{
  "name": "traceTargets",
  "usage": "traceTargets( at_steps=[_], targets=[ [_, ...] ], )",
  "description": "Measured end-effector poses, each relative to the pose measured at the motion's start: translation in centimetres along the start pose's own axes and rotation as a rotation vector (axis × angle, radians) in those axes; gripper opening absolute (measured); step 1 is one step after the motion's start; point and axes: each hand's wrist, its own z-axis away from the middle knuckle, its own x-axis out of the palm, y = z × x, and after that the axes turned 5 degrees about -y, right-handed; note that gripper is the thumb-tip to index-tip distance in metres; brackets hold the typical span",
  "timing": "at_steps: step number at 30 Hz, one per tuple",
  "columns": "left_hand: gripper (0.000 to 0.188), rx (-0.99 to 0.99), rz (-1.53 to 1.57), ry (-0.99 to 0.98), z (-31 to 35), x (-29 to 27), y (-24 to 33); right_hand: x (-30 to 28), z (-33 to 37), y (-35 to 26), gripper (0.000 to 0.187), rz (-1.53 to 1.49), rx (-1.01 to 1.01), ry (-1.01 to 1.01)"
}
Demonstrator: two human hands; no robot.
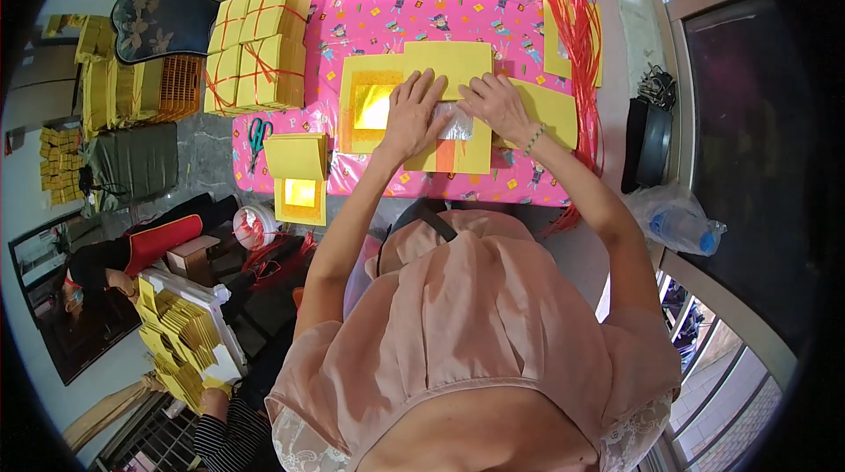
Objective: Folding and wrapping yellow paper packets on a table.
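A folded yellow paper sheet [449, 58] lies in front of me on the table, with a silver foil patch [456, 123] showing between my hands. Its upper part is turned down toward me. My left hand [414, 116] rests flat on its left side, fingers stretched out. My right hand [495, 107], a beaded bracelet at the wrist, presses on its right side with bent, slightly parted fingers. To the left a yellow sheet with a gold foil square [371, 106] lies partly under the folded one. Another yellow sheet [547, 113] sticks out at the right, partly beneath my right hand.
Red-tied yellow paper bundles [257, 50] stand at the table's left, near scissors [257, 142] and foil-faced paper [301, 195]. Red plastic strands [576, 41] hang along the right edge of the pink tablecloth [352, 14]. At lower left another person handles yellow papers [180, 340].
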Motion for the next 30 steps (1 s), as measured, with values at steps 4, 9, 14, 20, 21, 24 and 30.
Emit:
traceTargets(
  at_steps=[4,9,14,20,21,24,30],
  targets=[
    [0.052,-0.024,-0.087,0.075,-1.3,0.1,0.0,-0.6,-1.1,0.8,0.021,0.019,-0.084,0.067],
    [0.048,-0.008,-0.235,0.250,-2.8,-0.8,0.8,-2.9,-1.6,0.1,0.032,-0.182,0.199,0.160],
    [0.057,0.120,-0.200,0.351,-4.7,-1.9,4.7,-5.2,1.3,1.7,0.053,-0.204,0.614,0.406],
    [0.051,0.280,-0.214,0.318,-6.4,1.8,9.8,-6.9,8.6,3.6,0.054,-1.311,0.979,0.397],
    [0.050,0.291,-0.199,0.260,-6.5,2.6,10.6,-6.8,9.8,3.8,0.052,-1.304,0.988,0.400],
    [0.051,0.321,-0.217,0.142,-6.1,5.3,12.3,-5.4,13.3,4.4,0.052,-1.271,1.011,0.377],
    [0.055,0.191,-0.441,-0.064,-3.8,10.8,13.6,-1.0,17.4,5.0,0.055,-1.129,1.036,0.329]
  ],
)
